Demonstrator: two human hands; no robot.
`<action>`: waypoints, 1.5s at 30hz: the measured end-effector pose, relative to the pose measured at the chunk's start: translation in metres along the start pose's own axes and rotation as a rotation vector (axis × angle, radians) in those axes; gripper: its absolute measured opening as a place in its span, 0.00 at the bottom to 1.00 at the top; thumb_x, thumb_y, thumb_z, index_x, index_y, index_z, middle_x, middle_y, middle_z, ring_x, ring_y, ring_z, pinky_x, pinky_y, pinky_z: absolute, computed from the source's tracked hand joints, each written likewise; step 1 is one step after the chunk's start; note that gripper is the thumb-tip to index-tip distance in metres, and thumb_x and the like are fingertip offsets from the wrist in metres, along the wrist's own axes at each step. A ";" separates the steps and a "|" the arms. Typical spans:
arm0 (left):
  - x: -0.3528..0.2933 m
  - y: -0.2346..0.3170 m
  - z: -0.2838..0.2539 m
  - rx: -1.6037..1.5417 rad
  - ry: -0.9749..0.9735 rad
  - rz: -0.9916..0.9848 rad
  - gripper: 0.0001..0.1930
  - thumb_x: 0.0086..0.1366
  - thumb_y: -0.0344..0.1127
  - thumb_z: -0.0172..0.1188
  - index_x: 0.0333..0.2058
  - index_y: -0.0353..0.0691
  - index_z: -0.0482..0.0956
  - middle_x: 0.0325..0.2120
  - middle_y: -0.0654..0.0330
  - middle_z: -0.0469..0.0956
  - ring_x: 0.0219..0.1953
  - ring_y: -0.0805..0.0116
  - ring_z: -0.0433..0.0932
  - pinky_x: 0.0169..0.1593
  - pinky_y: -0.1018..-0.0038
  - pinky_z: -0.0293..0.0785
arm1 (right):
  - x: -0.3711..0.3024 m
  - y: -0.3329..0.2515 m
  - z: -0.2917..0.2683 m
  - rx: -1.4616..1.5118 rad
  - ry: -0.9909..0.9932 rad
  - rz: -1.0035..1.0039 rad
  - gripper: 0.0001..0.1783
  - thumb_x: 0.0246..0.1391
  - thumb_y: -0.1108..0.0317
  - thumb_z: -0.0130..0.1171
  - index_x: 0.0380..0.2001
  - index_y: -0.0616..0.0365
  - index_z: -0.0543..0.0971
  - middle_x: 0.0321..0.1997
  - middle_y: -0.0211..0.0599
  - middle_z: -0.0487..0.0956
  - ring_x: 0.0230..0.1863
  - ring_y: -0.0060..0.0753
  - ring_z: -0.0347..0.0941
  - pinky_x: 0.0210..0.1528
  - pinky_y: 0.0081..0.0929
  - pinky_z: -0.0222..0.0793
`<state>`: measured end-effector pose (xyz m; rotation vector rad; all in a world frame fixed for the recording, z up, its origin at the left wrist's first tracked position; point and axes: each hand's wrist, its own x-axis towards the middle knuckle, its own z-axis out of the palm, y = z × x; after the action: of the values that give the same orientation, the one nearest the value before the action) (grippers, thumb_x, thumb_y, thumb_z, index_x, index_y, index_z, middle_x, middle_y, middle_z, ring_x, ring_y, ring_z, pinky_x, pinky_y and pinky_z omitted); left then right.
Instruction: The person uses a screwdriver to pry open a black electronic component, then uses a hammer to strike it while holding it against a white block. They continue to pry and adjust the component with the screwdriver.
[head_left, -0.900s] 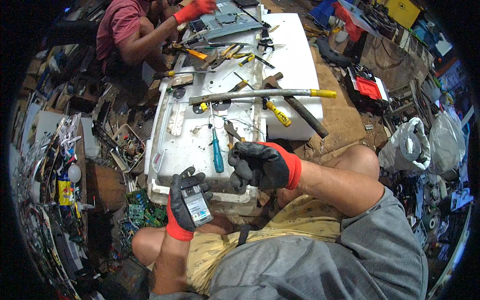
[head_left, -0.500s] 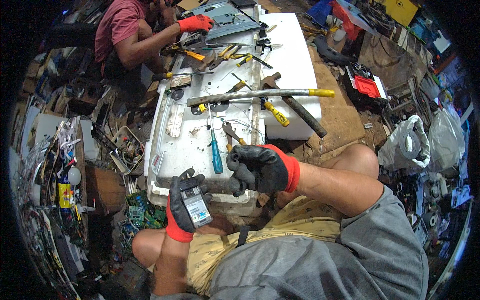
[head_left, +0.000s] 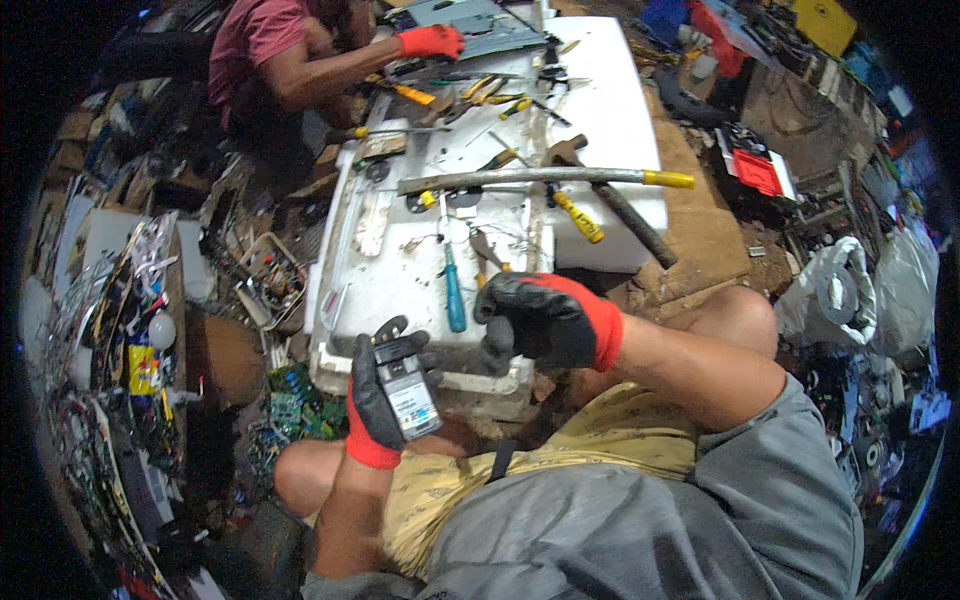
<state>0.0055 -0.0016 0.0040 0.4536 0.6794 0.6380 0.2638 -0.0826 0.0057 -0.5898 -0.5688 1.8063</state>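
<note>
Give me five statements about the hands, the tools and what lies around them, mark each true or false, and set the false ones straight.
1. The left hand holds a small flat device. True.

2. The right hand grips the teal screwdriver. False: it lies on the white work surface, left of that hand.

3. The long metal bar with a yellow end crosses over the hammer. True.

4. The other person's outstretched hand is bare. False: it wears a red glove.

5. Green circuit boards lie to the left of the left hand. True.
</note>
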 end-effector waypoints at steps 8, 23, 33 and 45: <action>-0.007 0.028 -0.009 -0.137 -0.069 0.142 0.30 0.72 0.55 0.47 0.60 0.34 0.68 0.48 0.42 0.78 0.41 0.50 0.82 0.43 0.55 0.83 | 0.010 -0.013 -0.022 0.144 -0.063 -0.055 0.18 0.66 0.63 0.50 0.54 0.61 0.71 0.49 0.48 0.80 0.48 0.47 0.79 0.48 0.41 0.78; -0.008 0.032 -0.020 -0.110 -0.006 0.260 0.25 0.73 0.52 0.51 0.58 0.40 0.71 0.43 0.54 0.81 0.35 0.66 0.79 0.37 0.67 0.81 | 0.008 -0.058 -0.061 -0.013 0.323 -0.134 0.18 0.64 0.63 0.53 0.54 0.58 0.74 0.51 0.43 0.80 0.49 0.41 0.79 0.50 0.36 0.77; -0.006 0.030 -0.019 -0.082 0.011 0.224 0.28 0.74 0.55 0.44 0.62 0.40 0.67 0.39 0.54 0.81 0.33 0.64 0.80 0.33 0.67 0.83 | 0.002 -0.054 -0.051 -0.113 0.389 -0.162 0.16 0.64 0.62 0.54 0.50 0.60 0.75 0.41 0.41 0.81 0.40 0.37 0.80 0.45 0.37 0.78; 0.000 0.002 -0.002 0.399 0.174 0.131 0.32 0.68 0.63 0.50 0.60 0.45 0.71 0.39 0.63 0.79 0.41 0.70 0.74 0.44 0.66 0.72 | -0.142 -0.226 -0.009 -0.668 0.636 -1.194 0.17 0.66 0.57 0.53 0.45 0.63 0.77 0.36 0.40 0.81 0.31 0.32 0.79 0.36 0.31 0.77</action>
<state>0.0038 0.0001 0.0035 0.8243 0.9540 0.6717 0.4703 -0.1523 0.1591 -0.9359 -0.8199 0.2445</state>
